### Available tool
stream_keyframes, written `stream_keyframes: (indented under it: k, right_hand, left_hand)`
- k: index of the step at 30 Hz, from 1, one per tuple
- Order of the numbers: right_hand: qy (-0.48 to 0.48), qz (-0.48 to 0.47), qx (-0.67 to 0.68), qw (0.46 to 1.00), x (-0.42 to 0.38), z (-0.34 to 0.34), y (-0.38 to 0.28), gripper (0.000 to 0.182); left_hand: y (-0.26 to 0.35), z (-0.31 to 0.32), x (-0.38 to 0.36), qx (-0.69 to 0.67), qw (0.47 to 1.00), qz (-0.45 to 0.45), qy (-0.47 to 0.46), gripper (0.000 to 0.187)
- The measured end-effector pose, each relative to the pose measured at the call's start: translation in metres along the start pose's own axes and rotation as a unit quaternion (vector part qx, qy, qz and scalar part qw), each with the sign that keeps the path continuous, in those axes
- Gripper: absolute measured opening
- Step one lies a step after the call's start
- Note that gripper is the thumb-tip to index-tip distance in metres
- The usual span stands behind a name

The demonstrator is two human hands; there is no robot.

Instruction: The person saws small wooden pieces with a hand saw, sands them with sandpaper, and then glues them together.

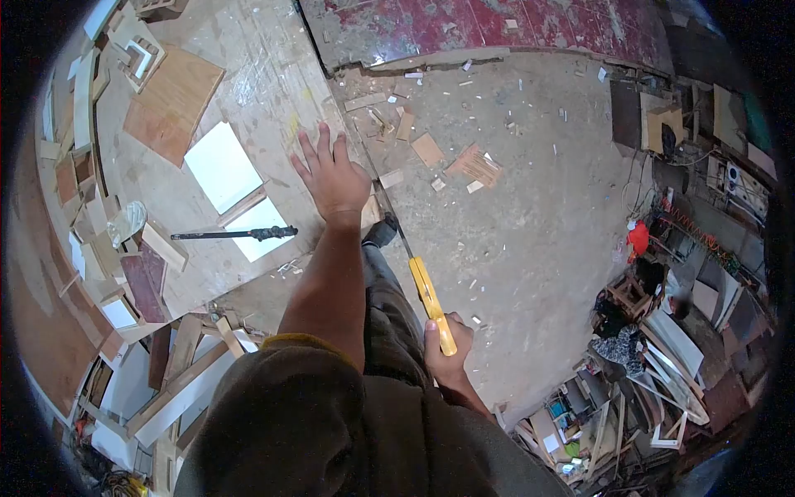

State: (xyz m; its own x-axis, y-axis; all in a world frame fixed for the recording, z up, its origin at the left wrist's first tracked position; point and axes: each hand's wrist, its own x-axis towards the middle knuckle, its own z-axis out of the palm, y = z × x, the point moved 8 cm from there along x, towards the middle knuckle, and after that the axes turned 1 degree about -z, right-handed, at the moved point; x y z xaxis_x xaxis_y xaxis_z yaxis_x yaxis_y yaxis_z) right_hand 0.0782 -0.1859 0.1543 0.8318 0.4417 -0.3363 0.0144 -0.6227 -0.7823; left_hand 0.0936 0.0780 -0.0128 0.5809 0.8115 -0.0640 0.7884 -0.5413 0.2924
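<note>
My left hand (335, 178) is spread flat on the pale wooden tabletop (273, 137), close to its edge, fingers apart. In my right hand (450, 352) is the yellow handle of a handsaw (427, 294), fingers wrapped round its lower end. The narrow dark blade points up and away, toward the edge of the tabletop beside my left wrist. To the left of that hand lie a white panel (224, 168) and a second white piece (255, 222). Across the second piece rests a thin dark rod-like tool (269, 234) with a black wrapped grip.
A brown board (174, 103) lies further back on the tabletop. Wood offcuts (474, 166) and chips litter the concrete floor (538, 224). Stacked scrap wood (186, 373) crowds the lower left. On the right is more clutter, with a red object (638, 238). A red-painted surface (497, 29) lies beyond.
</note>
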Motion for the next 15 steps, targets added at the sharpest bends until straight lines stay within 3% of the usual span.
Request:
stream_keyframes:
  k: [15]
  right_hand:
    - [-0.01, 0.061, 0.005, 0.998, -0.004, -0.014, -0.001, 0.024]
  left_hand:
    - [0.004, -0.007, -0.002, -0.019, 0.999, 0.016, 0.031, 0.05]
